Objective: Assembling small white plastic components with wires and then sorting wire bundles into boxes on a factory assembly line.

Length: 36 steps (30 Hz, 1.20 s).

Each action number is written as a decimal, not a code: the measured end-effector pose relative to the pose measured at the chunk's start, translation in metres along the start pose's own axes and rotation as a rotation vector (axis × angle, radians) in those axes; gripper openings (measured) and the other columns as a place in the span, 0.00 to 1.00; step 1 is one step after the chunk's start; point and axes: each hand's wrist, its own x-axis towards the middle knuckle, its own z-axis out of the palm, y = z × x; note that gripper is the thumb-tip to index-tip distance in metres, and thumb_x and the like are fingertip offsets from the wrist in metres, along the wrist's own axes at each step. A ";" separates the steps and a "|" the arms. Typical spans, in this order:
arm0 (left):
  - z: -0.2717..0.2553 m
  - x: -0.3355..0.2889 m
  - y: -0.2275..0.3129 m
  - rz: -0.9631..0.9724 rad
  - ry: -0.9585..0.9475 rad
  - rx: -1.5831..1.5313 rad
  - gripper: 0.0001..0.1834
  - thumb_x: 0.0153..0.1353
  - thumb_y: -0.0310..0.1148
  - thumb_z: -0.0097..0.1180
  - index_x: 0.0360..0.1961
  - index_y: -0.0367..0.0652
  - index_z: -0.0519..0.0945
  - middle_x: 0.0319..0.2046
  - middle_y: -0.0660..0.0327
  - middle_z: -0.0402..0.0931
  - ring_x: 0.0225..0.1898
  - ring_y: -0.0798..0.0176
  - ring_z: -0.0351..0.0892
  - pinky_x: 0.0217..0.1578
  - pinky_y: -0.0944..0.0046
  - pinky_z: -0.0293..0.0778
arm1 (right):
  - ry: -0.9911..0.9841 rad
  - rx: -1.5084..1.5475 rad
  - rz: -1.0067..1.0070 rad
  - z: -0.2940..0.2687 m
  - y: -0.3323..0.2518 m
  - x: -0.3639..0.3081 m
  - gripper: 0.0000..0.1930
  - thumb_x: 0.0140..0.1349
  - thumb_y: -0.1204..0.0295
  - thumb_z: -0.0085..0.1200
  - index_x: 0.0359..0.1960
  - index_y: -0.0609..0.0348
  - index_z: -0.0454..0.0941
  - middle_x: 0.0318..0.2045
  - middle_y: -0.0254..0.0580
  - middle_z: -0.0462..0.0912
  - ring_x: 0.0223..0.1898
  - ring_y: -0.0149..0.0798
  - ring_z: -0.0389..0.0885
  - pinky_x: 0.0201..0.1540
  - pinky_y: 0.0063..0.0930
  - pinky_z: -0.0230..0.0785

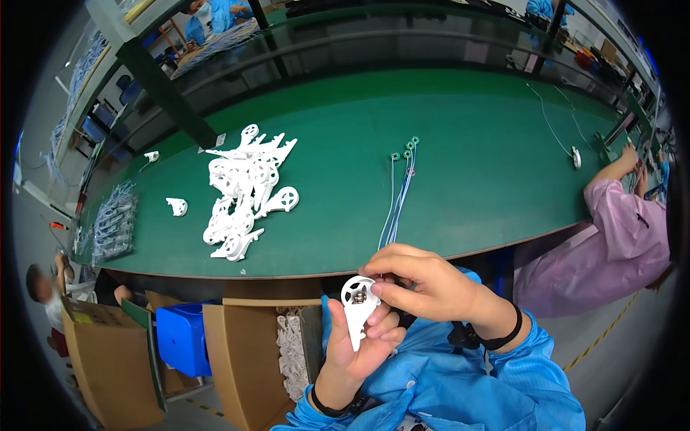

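Note:
Just in front of the table edge, my left hand (363, 352) holds a white plastic part (357, 320) with a round, spoked head and a tapering tail that points down. A small coppery piece sits in the middle of the head. My right hand (431, 284) is closed, its thumb and forefinger pinching the head's right rim; whether something thin is also between them is hidden. Beyond my right hand, several thin blue and white wires (394, 215) with small green ring-shaped ends (409, 147) lie on the green table.
A heap of similar white parts (244, 187) lies left on the green tabletop (345, 179), near bundled wires (115, 223). Cardboard boxes (244, 359) and a blue plastic stool (183, 341) are below left. A person in pink (596, 251) works at right, near a wired white part (576, 158).

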 end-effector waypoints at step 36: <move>0.013 0.003 0.064 -0.171 -0.027 0.660 0.20 0.68 0.43 0.44 0.35 0.33 0.76 0.22 0.60 0.72 0.23 0.69 0.70 0.25 0.72 0.66 | -0.179 0.552 0.103 -0.112 0.005 0.167 0.15 0.58 0.70 0.58 0.45 0.65 0.77 0.35 0.46 0.83 0.35 0.31 0.81 0.37 0.21 0.74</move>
